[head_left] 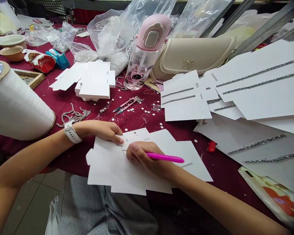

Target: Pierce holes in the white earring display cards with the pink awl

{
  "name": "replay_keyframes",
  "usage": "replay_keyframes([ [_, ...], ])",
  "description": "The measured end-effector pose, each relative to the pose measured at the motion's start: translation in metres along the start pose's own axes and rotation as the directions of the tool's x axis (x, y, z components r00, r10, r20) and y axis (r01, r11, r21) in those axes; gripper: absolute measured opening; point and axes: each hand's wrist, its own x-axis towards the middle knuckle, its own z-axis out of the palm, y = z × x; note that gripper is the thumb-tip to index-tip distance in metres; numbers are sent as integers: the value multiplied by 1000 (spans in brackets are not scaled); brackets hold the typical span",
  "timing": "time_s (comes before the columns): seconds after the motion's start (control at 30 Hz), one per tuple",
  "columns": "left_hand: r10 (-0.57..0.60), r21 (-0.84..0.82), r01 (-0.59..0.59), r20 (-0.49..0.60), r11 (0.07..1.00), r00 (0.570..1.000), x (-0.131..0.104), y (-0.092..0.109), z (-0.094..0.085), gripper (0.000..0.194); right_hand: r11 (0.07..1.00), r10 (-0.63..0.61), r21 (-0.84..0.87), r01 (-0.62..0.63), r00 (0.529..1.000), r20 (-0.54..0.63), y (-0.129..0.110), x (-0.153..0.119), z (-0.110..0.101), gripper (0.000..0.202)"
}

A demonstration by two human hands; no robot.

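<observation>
**Right hand (144, 155) is holding a magenta-handled tool (165, 157) at a printed white card (107, 166)**

The white card is lying at the near edge of the burgundy table (74, 160), jutting out over grey trousers (88, 209) and overlapping more plain cards (196, 163) towards the right. The right hand is closing its fingers around the tool, whose thin metal tip is pointing left, just below the "MNG" lettering (119, 145); whether the tip is touching the card, I cannot tell. The left hand (106, 130) is resting at the card's upper edge, thumb lying beside the lettering and fingers partly curled; whether it is pinching the card is unclear. A white watch (73, 132) is circling that wrist.

Beyond the hands, pink snips (126, 105) are lying among small white discs (161, 124). To the left, silver chains (74, 116) are lying near a large white spool (19, 101). Farther back, a card stack (95, 81) is sitting, and a pink-lidded bottle (137, 71) is standing upright beside a beige handbag (196, 58). On the right, cards with paired silver strands (181, 109) are overlapping in a heap.
</observation>
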Motion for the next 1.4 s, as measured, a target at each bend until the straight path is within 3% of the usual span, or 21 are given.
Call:
replay_keyframes([
  [0.1,-15,-18,15,-5,1000,1000,0,1,0,35,1000,-19,8,20,1000,-16,-1,0,0,46],
  [0.17,-17,1,17,-17,1000,1000,0,1,0,35,986,3,166,11,996,-84,-1,0,-1,46],
  [0.27,-3,67,6,-54,998,999,0,1,0,34,891,132,454,4,955,-267,0,0,-5,45],
  [0.37,-16,90,21,-59,996,998,0,0,0,34,825,287,562,-59,901,-327,0,0,-7,42],
  [0.67,-3,-1,3,-38,1000,999,1,-3,0,31,859,340,485,-167,893,-295,-5,1,-5,40],
  [1.0,-31,-63,31,6,998,1000,-1,2,-2,27,915,240,390,-104,917,-318,-4,0,-2,40],
  [1.2,-38,-82,41,37,996,999,-1,2,-3,33,944,156,324,-64,951,-266,-1,-1,0,45],
  [1.3,-49,-25,49,17,999,999,-2,3,-4,31,907,159,421,9,919,-360,1,-2,-3,43],
  [1.4,-69,31,70,-25,997,997,-2,3,-4,29,844,164,516,145,846,-507,1,-5,-7,43],
])
